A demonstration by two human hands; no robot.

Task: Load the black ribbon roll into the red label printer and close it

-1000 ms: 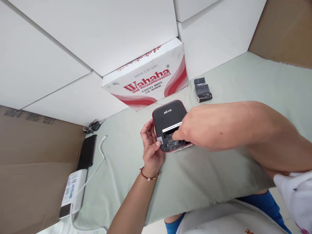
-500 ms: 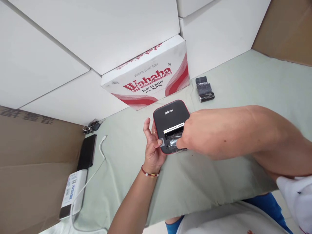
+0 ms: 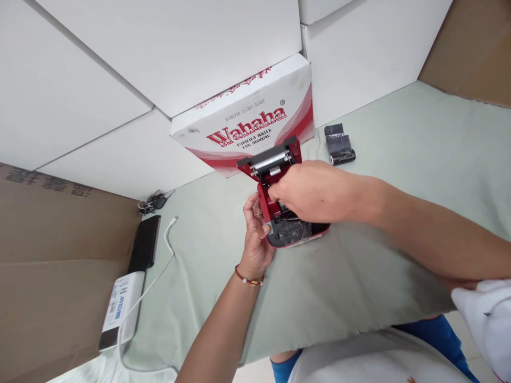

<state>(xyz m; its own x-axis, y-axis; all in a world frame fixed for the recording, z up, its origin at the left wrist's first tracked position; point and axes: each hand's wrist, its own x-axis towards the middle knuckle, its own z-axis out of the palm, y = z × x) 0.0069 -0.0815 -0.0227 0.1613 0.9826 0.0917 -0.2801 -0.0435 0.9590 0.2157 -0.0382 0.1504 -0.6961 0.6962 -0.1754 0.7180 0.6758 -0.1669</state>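
A small black and red printer [image 3: 264, 205] stands near the middle of the cloth with its lid [image 3: 271, 157] raised, showing a metallic roller under it. My left hand [image 3: 257, 236] wraps round its left side, thumb on the grey corner piece. Over the opened body is my right hand [image 3: 307, 191], its fingers bent down into the compartment; whatever they touch there is hidden. Dark, shiny film [image 3: 295, 232] lies across the printer's front part. Behind and to the right, a black roll [image 3: 342, 156] with a partly unrolled strip rests on the cloth.
A white and red Wahaha carton [image 3: 247, 125] stands behind the printer. On the left are keys [image 3: 155, 202], a black flat device [image 3: 144, 243], a white box-like device [image 3: 123, 308] and a white cable [image 3: 157, 279]. Cardboard [image 3: 59, 266] borders the green cloth [image 3: 207, 250].
The printer's lid has swung up from closed, uncovering its red inside. My right hand has moved up and left, from the front edge to above the compartment. My left hand keeps its hold.
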